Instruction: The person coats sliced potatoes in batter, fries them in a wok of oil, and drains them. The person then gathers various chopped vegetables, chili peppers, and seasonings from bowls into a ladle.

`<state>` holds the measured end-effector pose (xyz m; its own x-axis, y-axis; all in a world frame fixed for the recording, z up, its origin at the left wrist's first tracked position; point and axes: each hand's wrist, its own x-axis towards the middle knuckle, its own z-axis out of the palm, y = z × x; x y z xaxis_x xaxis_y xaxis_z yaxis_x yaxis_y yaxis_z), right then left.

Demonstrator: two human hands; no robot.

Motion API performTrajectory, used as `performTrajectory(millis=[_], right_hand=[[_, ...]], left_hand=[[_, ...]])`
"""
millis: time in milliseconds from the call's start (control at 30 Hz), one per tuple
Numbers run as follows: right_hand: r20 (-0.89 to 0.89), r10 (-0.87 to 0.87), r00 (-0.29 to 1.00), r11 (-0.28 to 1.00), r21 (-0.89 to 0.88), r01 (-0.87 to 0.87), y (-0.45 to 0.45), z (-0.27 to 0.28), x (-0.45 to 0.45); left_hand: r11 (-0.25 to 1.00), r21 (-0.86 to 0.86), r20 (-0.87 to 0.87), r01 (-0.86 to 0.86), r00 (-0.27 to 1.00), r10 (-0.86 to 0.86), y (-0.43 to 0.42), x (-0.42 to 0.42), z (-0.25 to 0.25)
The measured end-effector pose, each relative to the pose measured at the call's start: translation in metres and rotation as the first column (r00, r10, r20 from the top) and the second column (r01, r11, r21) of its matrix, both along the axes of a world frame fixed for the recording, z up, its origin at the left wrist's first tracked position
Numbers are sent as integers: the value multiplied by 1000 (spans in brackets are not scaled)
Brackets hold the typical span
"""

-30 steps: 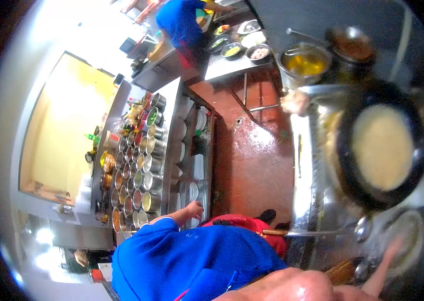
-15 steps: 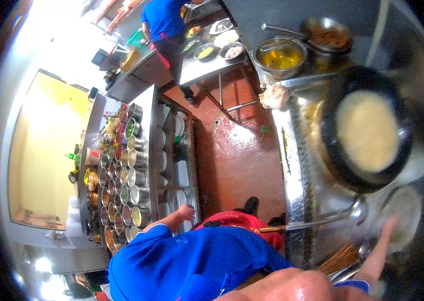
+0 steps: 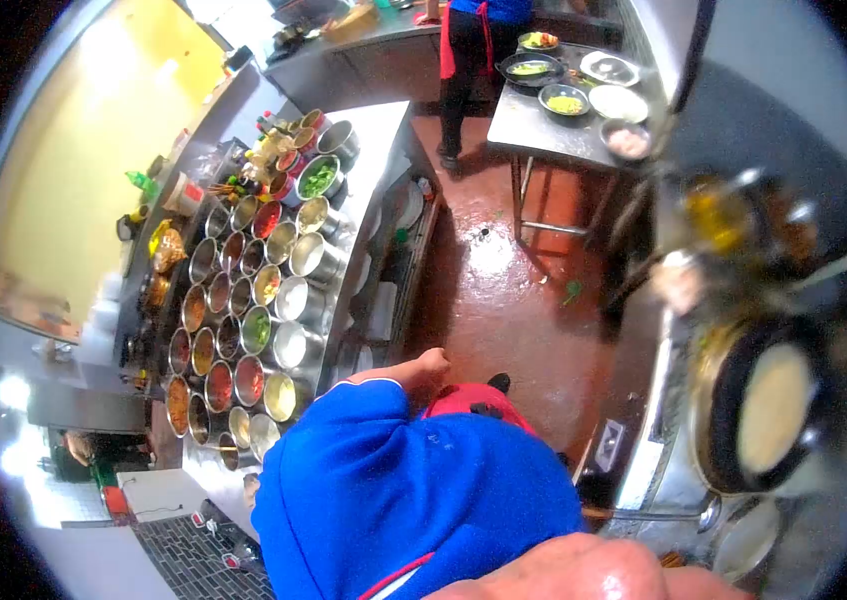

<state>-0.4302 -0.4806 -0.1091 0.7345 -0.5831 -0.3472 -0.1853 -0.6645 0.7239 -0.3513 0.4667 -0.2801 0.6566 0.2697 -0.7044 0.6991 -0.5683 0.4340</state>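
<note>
My left hand (image 3: 433,368) is held in front of my red apron, above the floor. Its fingers look curled in, and nothing shows in them. My right hand is out of view; only bare skin of that arm shows at the bottom edge. On the stove at right stands a black wok (image 3: 718,420) with pale, cream-coloured contents (image 3: 775,408). A ladle (image 3: 710,513) with a wooden handle lies below the wok, reaching back toward my apron. Beside it is a round whitish dish (image 3: 746,540), partly cut off by the dark border.
At left, a steel counter (image 3: 380,140) holds several metal pots (image 3: 293,345) of ingredients. Plates sit on its lower shelf. A small table (image 3: 533,125) with bowls stands at the back, near another person (image 3: 458,60). Blurred pots (image 3: 718,215) stand beyond the wok; the red floor (image 3: 503,310) looks wet.
My view has swung left, shifting the wok down and right. My right hand, earlier at the whitish dish, has left the view. My left hand appears farther from the counter.
</note>
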Motion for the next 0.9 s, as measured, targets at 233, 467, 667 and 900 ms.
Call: performTrajectory(millis=[233, 467, 667, 900], right_hand=[[170, -266, 949, 961, -30, 275, 88, 36, -41], [727, -510, 461, 860, 434, 268, 128, -15, -61], [690, -710, -142, 705, 694, -147, 121, -58, -55], [152, -895, -419, 367, 786, -498, 105, -67, -80]], left_hand=[[992, -109, 156, 63, 987, -46, 3, 157, 29], [610, -784, 353, 116, 891, 284, -136, 410, 230], [574, -794, 409, 200, 874, 261, -224, 601, 356], [596, -803, -11, -2, 1000, -12, -362, 739, 332]])
